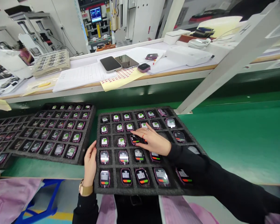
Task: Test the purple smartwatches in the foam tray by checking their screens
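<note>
A black foam tray (135,190) lies before me on the green bench, its pockets filled with smartwatches in purple cases. My right hand (155,141) is over the middle of the tray, fingers spread, with fingertips at the screen of one smartwatch (134,139). Nothing is visibly lifted by it. My left hand (90,163) rests along the tray's left side, its fingers extended against the foam edge. Many screens are lit: front ones, like this smartwatch (126,176), show a keypad with red and green bars; others show white and green. My right forearm hides some right-hand pockets.
More foam trays of watches (82,149) stand to the left. A raised shelf (84,87) behind holds two phones (110,64), papers, loose watches (144,67) and a clear plastic tray (51,62). A slanted white post (224,62) stands at right. Another person's pink sleeve (11,197) shows at lower left.
</note>
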The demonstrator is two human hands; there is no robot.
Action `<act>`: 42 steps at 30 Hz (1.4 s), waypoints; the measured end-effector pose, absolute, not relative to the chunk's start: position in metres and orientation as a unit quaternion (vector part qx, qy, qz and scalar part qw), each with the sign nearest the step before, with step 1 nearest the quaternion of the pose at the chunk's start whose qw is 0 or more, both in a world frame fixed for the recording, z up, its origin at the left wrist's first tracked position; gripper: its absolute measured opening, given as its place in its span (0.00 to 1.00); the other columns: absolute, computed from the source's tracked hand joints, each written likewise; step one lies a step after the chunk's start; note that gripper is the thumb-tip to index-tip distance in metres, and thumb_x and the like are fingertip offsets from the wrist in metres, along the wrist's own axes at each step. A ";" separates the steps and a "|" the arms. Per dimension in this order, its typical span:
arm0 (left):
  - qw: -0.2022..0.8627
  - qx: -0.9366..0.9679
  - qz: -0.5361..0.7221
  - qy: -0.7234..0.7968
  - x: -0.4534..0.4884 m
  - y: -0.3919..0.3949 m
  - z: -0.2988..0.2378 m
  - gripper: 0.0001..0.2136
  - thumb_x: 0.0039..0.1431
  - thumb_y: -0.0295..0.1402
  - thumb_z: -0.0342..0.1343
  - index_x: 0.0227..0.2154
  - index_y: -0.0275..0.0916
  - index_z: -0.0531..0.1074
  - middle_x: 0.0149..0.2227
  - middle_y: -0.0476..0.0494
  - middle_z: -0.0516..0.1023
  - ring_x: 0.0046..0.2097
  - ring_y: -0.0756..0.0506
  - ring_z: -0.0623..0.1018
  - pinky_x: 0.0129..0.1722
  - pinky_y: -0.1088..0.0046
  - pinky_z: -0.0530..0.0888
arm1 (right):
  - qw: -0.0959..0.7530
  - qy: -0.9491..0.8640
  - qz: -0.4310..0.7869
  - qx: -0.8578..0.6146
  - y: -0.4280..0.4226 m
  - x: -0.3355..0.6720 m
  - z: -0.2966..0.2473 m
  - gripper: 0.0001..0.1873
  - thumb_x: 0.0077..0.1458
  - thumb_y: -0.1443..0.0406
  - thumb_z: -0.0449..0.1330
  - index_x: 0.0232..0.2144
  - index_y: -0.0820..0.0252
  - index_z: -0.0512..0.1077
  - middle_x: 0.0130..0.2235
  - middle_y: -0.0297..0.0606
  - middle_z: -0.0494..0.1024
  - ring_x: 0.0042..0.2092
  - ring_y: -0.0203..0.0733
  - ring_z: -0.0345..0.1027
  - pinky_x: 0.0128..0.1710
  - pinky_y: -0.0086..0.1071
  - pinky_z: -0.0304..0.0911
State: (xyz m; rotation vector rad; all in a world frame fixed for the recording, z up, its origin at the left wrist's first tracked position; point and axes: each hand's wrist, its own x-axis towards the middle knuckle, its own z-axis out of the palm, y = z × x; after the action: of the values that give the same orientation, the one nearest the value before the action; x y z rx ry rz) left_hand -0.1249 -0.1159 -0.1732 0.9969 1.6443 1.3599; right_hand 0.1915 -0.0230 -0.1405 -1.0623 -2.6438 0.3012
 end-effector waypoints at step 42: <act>0.355 0.458 0.516 0.631 -0.124 -0.120 -0.176 0.18 0.67 0.42 0.51 0.53 0.42 0.75 0.59 0.41 0.75 0.61 0.41 0.72 0.65 0.60 0.66 | 0.202 -0.928 0.137 -0.283 -0.040 0.130 -0.128 0.29 0.60 0.71 0.49 0.63 0.70 0.63 0.58 0.54 0.73 0.64 0.54 0.62 0.68 0.68 0.37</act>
State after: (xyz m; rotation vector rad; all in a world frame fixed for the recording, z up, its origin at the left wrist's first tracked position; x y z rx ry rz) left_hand -0.1241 -0.1197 -0.1759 1.1823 1.6316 1.3335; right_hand 0.1299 -0.0398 -0.1284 -0.7897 -2.5909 0.3826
